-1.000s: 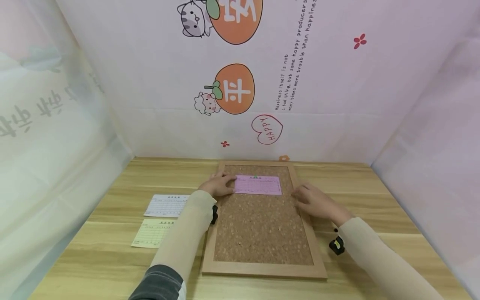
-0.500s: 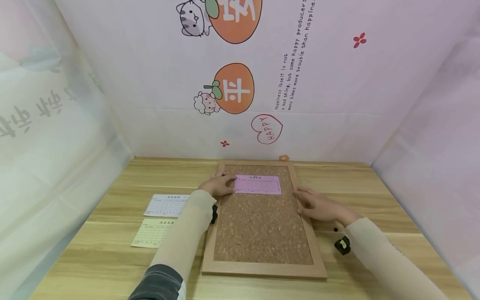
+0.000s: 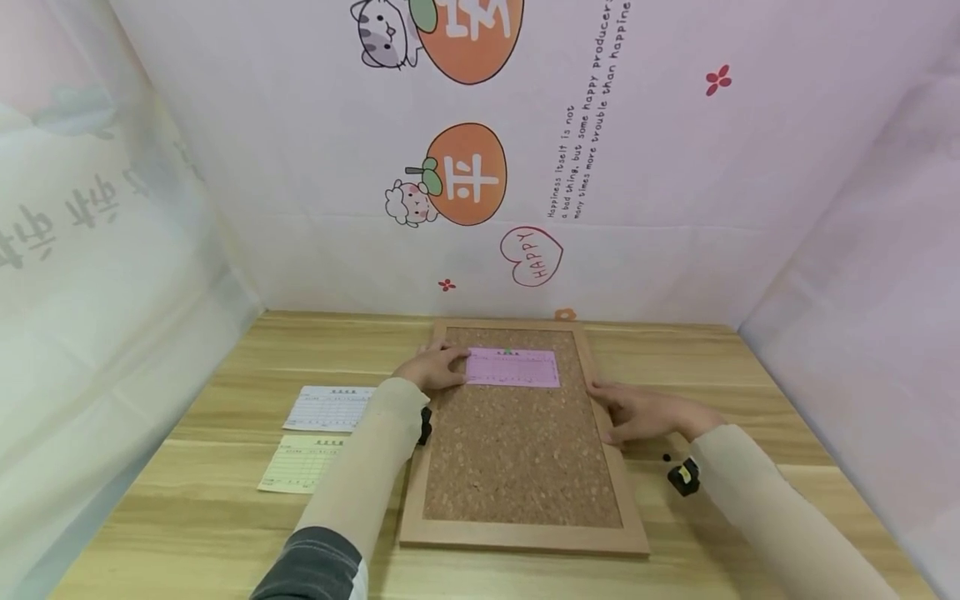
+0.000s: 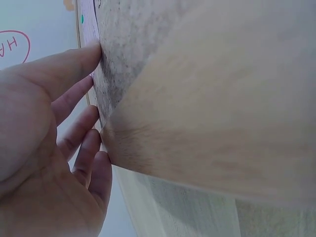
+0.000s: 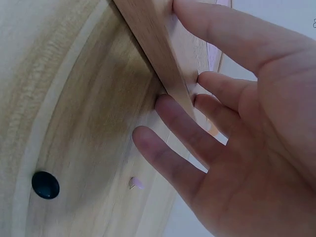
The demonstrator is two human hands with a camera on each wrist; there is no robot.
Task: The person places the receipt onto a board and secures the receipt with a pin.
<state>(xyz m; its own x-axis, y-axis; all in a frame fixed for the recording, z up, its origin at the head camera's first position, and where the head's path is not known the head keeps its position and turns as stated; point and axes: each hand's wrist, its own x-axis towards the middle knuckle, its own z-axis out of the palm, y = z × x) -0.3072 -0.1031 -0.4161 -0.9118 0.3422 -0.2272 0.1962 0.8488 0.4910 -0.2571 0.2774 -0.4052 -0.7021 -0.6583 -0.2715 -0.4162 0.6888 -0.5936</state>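
A framed cork board [image 3: 522, 458] lies flat on the wooden table. Pinned near its far end is a pink printed slip [image 3: 513, 368], with a green pushpin [image 3: 507, 352] at its top edge. My left hand [image 3: 432, 368] rests on the board's left frame, thumb and forefinger at the slip's left edge. In the left wrist view its fingers [image 4: 79, 131] meet the frame's edge. At the right frame, my right hand [image 3: 652, 412] touches the wood with its thumb and fingertips spread apart. The right wrist view shows two of its fingers [image 5: 185, 126] reaching down beside the frame.
To the board's left lie a white printed slip [image 3: 326, 408] and a yellow one, the yellow slip [image 3: 296, 464], both partly hidden by the left sleeve. On the table to the right sit a black pushpin [image 5: 45, 185] and a small pink pin [image 5: 136, 183]. Printed cloth walls surround the table.
My right hand has shifted slightly right and nearer along the right frame, its thumb spreading away from the fingers. My left hand stays at the slip's left edge.
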